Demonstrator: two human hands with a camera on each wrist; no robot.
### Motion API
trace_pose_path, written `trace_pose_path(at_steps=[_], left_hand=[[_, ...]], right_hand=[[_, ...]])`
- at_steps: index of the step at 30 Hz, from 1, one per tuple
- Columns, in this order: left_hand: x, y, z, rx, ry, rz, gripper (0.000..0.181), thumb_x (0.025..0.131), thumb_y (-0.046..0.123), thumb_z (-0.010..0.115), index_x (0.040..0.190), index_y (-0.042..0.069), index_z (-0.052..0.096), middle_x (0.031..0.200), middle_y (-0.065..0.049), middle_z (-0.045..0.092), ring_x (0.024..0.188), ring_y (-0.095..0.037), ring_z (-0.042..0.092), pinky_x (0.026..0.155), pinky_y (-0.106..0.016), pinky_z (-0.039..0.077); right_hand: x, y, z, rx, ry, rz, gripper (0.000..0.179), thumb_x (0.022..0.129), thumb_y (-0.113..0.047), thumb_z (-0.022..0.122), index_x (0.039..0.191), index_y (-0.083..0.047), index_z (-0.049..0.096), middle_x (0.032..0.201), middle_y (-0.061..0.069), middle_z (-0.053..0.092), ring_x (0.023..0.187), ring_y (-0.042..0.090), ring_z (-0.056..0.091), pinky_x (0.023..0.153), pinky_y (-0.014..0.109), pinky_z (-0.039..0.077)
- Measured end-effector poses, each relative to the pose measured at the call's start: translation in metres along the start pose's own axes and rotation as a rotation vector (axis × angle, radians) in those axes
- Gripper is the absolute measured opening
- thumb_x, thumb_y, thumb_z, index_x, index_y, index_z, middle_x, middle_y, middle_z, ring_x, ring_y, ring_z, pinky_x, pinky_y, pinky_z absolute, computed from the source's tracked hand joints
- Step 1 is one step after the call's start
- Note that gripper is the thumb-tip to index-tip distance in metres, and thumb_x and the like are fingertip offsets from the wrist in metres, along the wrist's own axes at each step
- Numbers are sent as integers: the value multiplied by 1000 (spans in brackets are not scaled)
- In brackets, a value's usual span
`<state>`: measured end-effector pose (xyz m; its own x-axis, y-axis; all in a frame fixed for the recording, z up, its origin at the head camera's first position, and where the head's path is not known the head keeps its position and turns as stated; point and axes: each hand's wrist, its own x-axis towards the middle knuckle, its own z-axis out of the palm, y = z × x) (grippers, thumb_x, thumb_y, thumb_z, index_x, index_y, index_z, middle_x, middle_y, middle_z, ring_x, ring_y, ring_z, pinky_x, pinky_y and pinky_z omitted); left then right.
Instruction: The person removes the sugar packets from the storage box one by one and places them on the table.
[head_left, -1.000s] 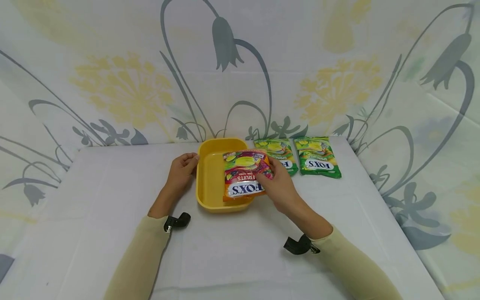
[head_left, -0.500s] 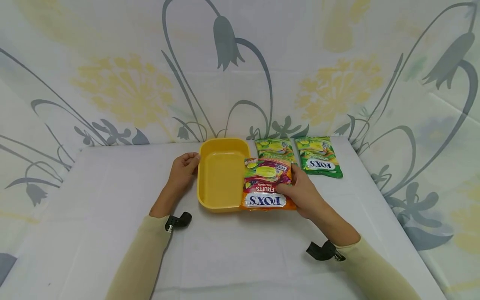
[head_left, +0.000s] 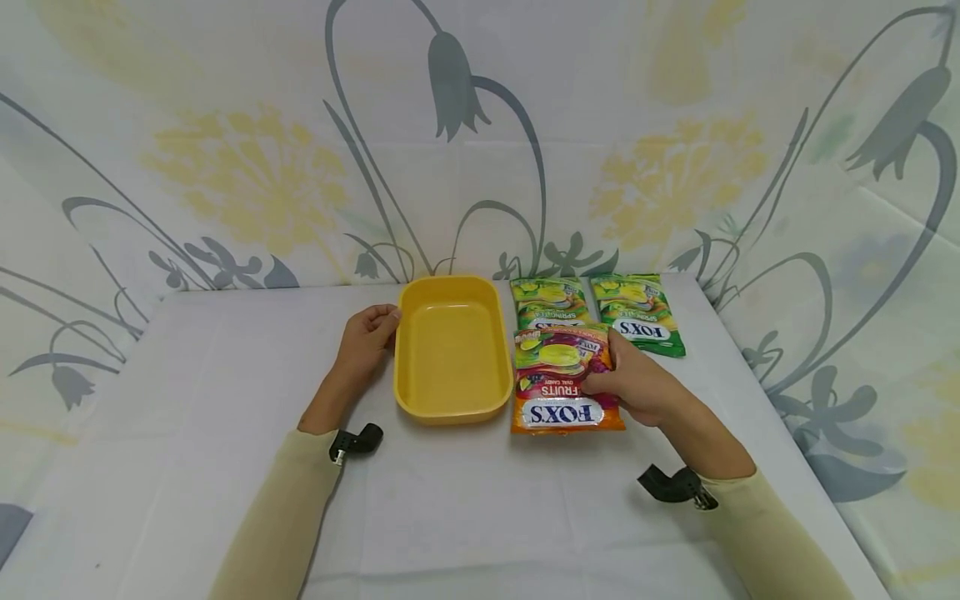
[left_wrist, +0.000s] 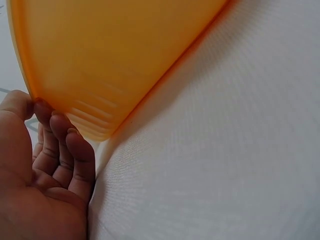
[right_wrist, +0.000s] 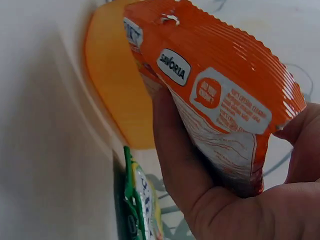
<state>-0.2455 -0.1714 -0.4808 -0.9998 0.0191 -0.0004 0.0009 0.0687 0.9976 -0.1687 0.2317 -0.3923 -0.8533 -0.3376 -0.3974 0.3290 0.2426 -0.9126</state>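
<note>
My left hand [head_left: 366, 342] pinches the left rim of a yellow plastic tray [head_left: 453, 358], thumb on one side and fingertips on the other in the left wrist view. Nothing lies in the tray. In my right hand [head_left: 643, 382] is an orange and dark red bag of Fox's fruit candy [head_left: 558, 383], gripped by its right edge. The bag sits just right of the tray and overlaps the lower part of a green Fox's candy bag [head_left: 551, 302] in the head view. Its printed back [right_wrist: 220, 100] faces the right wrist camera.
A second green candy bag [head_left: 637, 312] lies farther right, near the back of the white-covered table [head_left: 465, 517]. Behind the table hangs a flower-patterned cloth [head_left: 555, 183]. Each wrist carries a small black camera.
My right hand has carried the orange candy bag from over the tray to the right and a little nearer. The left hand and the tray stay in place.
</note>
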Motion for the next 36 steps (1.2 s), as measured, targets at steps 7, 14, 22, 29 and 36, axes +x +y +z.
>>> trace_pose_path(at_steps=[7, 14, 22, 29, 36], left_hand=[[1, 0, 0, -6, -9, 1, 38, 111, 23, 58, 128, -10, 59, 87, 4, 70, 75, -10, 63, 69, -21, 54], [0, 1, 2, -18, -9, 2, 37, 111, 22, 57, 128, -11, 58, 84, 4, 69, 73, -9, 62, 68, -20, 54], [0, 2, 2, -11, -1, -1, 38, 111, 23, 58, 129, -10, 58, 86, 6, 70, 74, -8, 62, 69, -20, 55], [1, -1, 1, -2, 7, -4, 38, 111, 23, 58, 129, -10, 58, 85, 6, 69, 73, -8, 61, 68, -20, 54], [0, 1, 2, 13, 3, -3, 38, 111, 23, 57, 130, -10, 57, 86, 6, 69, 73, -9, 61, 68, -20, 54]], right_hand=[[1, 4, -9, -21, -66, 72, 108, 93, 0, 71, 166, -7, -9, 153, 29, 35, 134, 42, 51, 102, 39, 57], [10, 15, -8, 3, -141, 114, 109, 94, 3, 71, 166, -8, -10, 151, 28, 35, 132, 40, 51, 103, 39, 56], [15, 20, -11, -40, -125, 144, 106, 93, 4, 73, 165, -9, -4, 151, 28, 35, 134, 43, 48, 107, 45, 54], [17, 23, -16, -251, -39, 193, 91, 91, -9, 82, 154, 2, 17, 143, 29, 45, 125, 40, 57, 101, 46, 57], [12, 19, -23, -507, 41, 163, 73, 92, -23, 83, 140, 13, 39, 129, 28, 62, 105, 30, 69, 84, 38, 62]])
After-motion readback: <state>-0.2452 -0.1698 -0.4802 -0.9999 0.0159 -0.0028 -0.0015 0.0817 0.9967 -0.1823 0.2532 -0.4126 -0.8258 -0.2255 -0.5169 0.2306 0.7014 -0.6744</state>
